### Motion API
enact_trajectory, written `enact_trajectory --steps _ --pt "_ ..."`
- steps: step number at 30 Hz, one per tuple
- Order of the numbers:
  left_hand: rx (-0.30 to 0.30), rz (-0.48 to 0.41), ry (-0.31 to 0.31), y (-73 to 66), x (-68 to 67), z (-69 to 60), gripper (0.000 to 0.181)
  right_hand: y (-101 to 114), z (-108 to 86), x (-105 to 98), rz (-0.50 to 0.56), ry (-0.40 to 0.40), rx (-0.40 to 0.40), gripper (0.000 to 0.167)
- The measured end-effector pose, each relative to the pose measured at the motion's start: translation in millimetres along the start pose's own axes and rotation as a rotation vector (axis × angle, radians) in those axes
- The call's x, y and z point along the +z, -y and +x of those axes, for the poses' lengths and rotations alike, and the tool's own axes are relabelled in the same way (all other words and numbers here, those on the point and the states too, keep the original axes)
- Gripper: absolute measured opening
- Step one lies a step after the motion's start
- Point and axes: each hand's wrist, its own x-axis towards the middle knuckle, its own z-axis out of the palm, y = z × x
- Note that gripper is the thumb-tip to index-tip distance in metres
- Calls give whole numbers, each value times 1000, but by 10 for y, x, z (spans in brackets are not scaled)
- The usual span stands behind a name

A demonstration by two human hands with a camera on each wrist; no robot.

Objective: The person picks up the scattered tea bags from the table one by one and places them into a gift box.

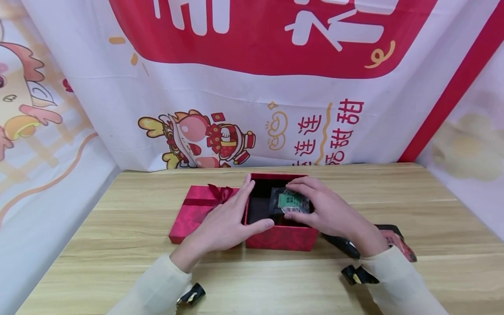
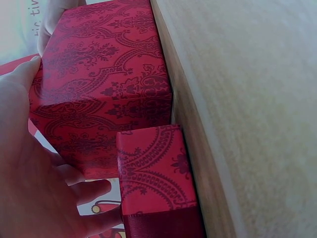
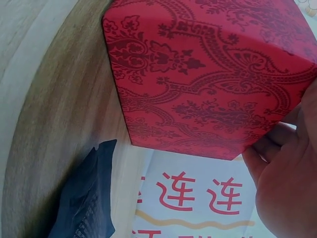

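Observation:
A red patterned box (image 1: 281,238) stands uncovered on the table, dark inside. The right hand (image 1: 328,210) pinches a black packet with a green label (image 1: 291,201) between thumb and fingers, at the box's right part. Against the box's left side lies the left hand (image 1: 226,221), its fingers extended and thumb over the front rim. In the left wrist view, the left hand (image 2: 34,188) touches the red box (image 2: 104,64). The right wrist view has the right hand (image 3: 292,168) at the upper edge of the box (image 3: 213,74), the packet hidden there.
The red lid with a ribbon bow (image 1: 189,218) lies left of the box, partly under the left hand. A packet with a pink label (image 1: 393,240) and a black packet (image 1: 342,245) lie at the right, near the right wrist. A printed cloth (image 1: 244,96) hangs behind.

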Motion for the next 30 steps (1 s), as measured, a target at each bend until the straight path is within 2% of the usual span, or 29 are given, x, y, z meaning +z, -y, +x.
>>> enact_trajectory --steps 10,18,22,30 --pt "1 -6 7 16 -8 -17 113 -8 16 30 -8 -2 -16 71" --pt "3 -10 8 26 3 -21 112 -28 6 19 34 -4 -13 69" --pt "2 -10 6 27 7 -14 112 -105 -46 -86 94 -20 11 71" --pt "4 7 0 13 4 8 113 -445 -210 -421 183 -164 86 60"
